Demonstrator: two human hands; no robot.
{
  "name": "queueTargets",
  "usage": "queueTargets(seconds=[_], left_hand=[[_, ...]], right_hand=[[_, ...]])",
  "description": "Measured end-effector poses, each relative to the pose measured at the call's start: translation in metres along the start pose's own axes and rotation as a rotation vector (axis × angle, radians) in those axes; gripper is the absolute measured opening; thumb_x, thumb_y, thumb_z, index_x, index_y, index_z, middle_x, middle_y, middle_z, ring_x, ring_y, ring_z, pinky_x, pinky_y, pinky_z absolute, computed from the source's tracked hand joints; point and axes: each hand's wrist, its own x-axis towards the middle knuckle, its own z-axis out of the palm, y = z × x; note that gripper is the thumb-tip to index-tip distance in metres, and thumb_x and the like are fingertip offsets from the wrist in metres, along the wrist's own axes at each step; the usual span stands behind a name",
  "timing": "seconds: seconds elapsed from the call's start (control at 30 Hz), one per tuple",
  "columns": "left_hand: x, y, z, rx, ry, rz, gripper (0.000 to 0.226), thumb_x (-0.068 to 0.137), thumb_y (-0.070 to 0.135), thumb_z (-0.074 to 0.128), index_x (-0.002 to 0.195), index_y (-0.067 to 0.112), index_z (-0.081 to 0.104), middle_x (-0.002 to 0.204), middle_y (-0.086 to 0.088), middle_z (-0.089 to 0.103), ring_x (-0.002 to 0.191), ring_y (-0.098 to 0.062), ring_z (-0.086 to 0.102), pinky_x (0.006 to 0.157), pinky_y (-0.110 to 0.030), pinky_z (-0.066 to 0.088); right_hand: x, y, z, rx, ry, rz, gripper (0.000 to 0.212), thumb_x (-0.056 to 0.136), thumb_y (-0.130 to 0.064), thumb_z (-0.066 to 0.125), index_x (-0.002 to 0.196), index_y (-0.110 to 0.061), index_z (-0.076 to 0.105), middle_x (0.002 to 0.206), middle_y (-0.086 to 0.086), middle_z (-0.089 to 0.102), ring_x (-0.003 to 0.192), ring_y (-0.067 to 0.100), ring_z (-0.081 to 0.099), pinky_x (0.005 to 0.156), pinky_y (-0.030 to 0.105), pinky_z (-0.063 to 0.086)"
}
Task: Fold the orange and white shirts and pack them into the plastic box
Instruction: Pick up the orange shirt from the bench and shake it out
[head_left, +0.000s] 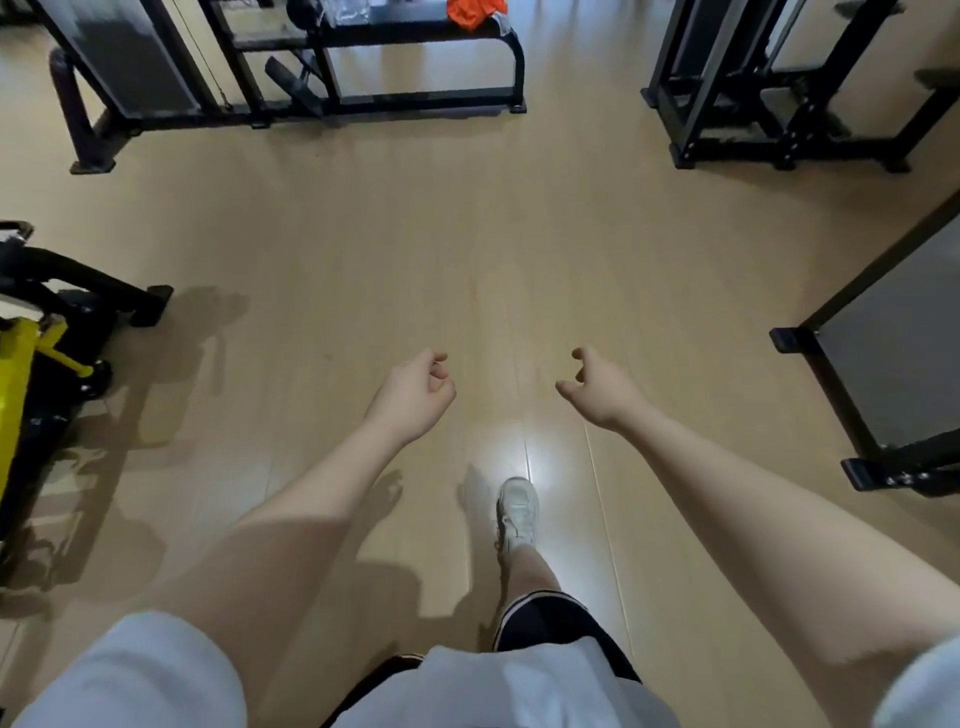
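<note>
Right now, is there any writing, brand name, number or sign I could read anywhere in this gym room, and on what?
None can be read.
Black metal bench frame: no lettering shows.
Yellow and black machine: no label shows.
White sneaker: any marking is too blurred to read.
Crumpled orange shirt: no print shows.

The single head-worn camera looked forward and steeply down over the wooden floor (467, 234) from standing height, wide-angled. The black bench frame (415, 62) lay far off at 12 o'clock, a white shoe (517, 512) near at 6 o'clock.
</note>
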Motion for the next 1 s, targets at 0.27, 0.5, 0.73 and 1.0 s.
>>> queueTargets(seconds=[0.27, 0.5, 0.73, 1.0], left_hand=[[0.198, 0.059, -0.023, -0.033, 0.055, -0.042, 0.037, 0.088, 0.008, 0.052, 0.124, 0.002, 0.053, 0.113, -0.013, 0.063, 0.098, -0.026, 0.059, 0.081, -0.019, 0.037], [0.360, 0.070, -0.064, -0.097, 0.140, -0.174, 0.037, 0.087, 0.006, 0.052, 0.124, 0.004, 0.053, 0.111, -0.011, 0.063, 0.085, -0.018, 0.054, 0.076, -0.017, 0.035], [0.545, 0.054, -0.078, -0.072, 0.130, -0.206, 0.036, 0.088, 0.010, 0.050, 0.124, 0.005, 0.053, 0.112, -0.012, 0.065, 0.105, -0.028, 0.059, 0.091, -0.029, 0.042], [0.789, 0.087, -0.126, -0.047, 0.010, -0.132, 0.037, 0.089, 0.005, 0.049, 0.125, 0.000, 0.052, 0.115, -0.015, 0.064, 0.107, -0.029, 0.059, 0.087, -0.026, 0.040]], right_hand=[[0.198, -0.033, -0.106, 0.016, -0.007, -0.040, 0.052, 0.092, -0.029, 0.050, 0.137, -0.007, 0.036, 0.135, 0.018, 0.049, 0.124, 0.032, 0.047, 0.097, 0.034, 0.039], [0.352, -0.080, -0.163, -0.031, -0.064, -0.094, 0.048, 0.093, -0.027, 0.049, 0.134, -0.005, 0.039, 0.134, 0.015, 0.052, 0.124, 0.031, 0.047, 0.096, 0.031, 0.038], [0.529, -0.129, -0.184, -0.057, -0.124, -0.131, 0.047, 0.093, -0.025, 0.048, 0.135, -0.005, 0.039, 0.136, 0.015, 0.050, 0.126, 0.030, 0.046, 0.098, 0.031, 0.037], [0.748, -0.196, -0.273, -0.039, -0.109, -0.070, 0.043, 0.093, -0.025, 0.048, 0.132, -0.007, 0.043, 0.127, 0.013, 0.057, 0.119, 0.029, 0.051, 0.092, 0.028, 0.039]])
